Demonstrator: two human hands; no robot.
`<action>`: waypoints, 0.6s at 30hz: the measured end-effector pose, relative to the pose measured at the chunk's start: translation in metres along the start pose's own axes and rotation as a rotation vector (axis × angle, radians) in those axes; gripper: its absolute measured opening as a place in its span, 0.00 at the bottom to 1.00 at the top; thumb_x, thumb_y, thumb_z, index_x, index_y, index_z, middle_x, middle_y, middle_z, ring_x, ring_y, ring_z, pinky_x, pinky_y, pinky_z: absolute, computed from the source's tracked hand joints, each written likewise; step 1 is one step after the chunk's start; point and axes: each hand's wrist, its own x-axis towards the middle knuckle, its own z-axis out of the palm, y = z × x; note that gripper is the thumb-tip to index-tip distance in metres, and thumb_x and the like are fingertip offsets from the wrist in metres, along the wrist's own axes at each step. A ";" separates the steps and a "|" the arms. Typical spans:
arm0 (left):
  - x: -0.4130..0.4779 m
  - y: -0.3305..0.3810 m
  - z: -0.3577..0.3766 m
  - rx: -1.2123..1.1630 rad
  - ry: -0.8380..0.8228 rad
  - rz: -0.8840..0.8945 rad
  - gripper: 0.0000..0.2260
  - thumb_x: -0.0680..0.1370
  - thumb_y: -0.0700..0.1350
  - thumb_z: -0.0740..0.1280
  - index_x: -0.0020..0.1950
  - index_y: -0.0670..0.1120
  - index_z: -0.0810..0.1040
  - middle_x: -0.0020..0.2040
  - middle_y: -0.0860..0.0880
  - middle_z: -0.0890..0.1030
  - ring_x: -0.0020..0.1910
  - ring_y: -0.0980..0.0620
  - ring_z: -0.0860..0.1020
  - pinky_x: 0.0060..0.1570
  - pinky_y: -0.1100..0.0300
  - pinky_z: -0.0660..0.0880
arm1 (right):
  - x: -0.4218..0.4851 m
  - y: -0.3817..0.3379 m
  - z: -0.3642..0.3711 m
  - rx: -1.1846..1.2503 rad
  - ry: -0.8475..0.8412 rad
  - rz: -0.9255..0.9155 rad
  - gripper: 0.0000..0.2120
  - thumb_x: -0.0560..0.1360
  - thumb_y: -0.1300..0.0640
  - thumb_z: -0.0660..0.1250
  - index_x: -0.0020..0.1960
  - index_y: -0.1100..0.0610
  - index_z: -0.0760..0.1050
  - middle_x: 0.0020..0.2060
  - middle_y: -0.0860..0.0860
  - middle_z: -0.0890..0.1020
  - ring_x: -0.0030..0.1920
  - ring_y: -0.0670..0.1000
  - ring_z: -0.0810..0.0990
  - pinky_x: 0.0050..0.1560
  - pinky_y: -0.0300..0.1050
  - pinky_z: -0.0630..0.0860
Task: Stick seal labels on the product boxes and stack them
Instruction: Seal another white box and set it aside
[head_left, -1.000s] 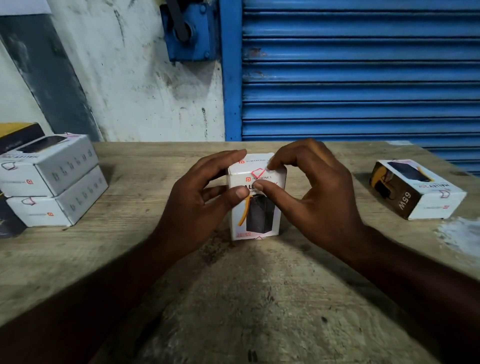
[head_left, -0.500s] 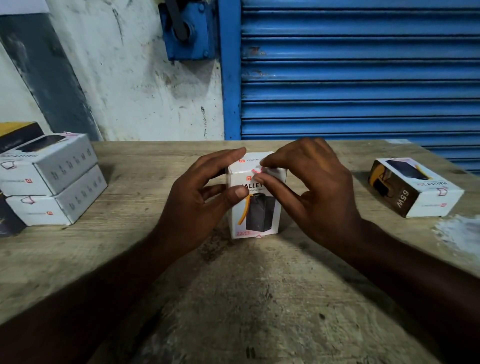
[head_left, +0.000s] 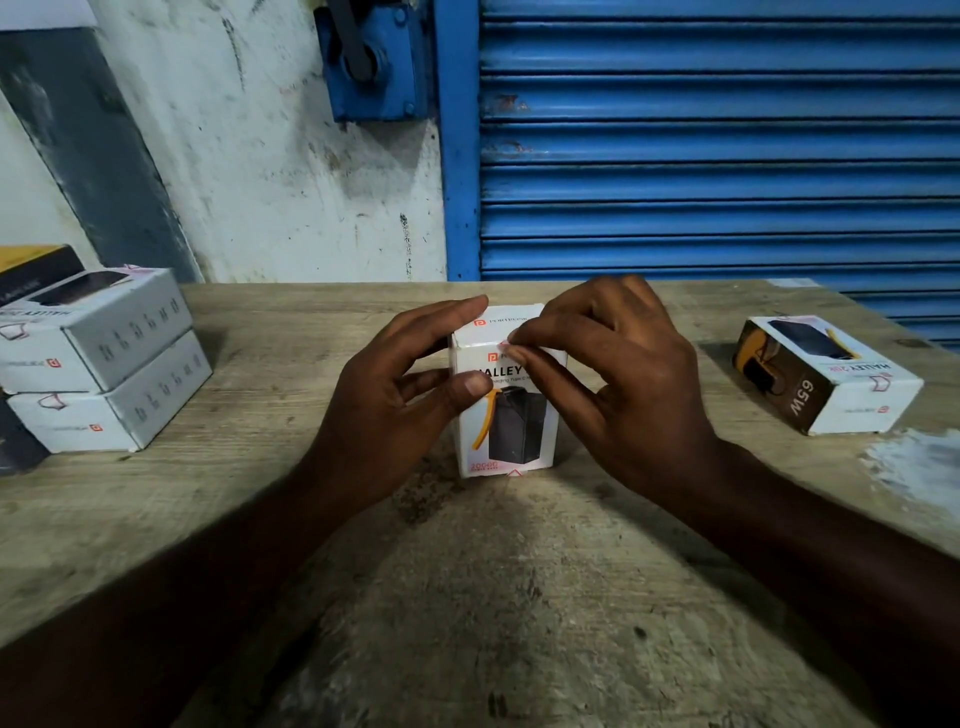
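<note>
Wooden table — your left hand clasps the power-bank box, right hand pinches the seal label; smooth it over the edge beneath that pinch.

Head-worn camera looks forward and down; close above the table.

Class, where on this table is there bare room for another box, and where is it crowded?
Free: table between stacked boxes and left hand; between right hand and lone box. Crowded: the centre, both hands on the upright box.
</note>
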 end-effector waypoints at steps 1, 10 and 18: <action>0.000 0.000 0.000 -0.007 -0.001 0.001 0.23 0.74 0.51 0.70 0.69 0.56 0.74 0.69 0.52 0.75 0.69 0.55 0.74 0.59 0.63 0.77 | 0.000 0.000 0.000 0.007 -0.002 0.006 0.05 0.79 0.58 0.72 0.52 0.59 0.85 0.44 0.54 0.81 0.46 0.56 0.78 0.45 0.54 0.72; 0.000 0.001 0.000 0.005 -0.018 0.021 0.23 0.75 0.49 0.70 0.70 0.54 0.74 0.69 0.51 0.75 0.69 0.53 0.75 0.59 0.62 0.77 | 0.000 -0.004 0.001 0.104 0.014 0.118 0.03 0.78 0.59 0.73 0.51 0.58 0.84 0.42 0.52 0.80 0.46 0.52 0.76 0.49 0.40 0.68; 0.000 0.000 0.000 0.022 -0.028 0.024 0.23 0.75 0.50 0.69 0.70 0.53 0.74 0.69 0.50 0.75 0.69 0.52 0.75 0.58 0.62 0.78 | 0.000 -0.005 0.003 0.197 0.046 0.188 0.03 0.78 0.60 0.72 0.49 0.59 0.84 0.40 0.53 0.80 0.44 0.54 0.77 0.47 0.50 0.72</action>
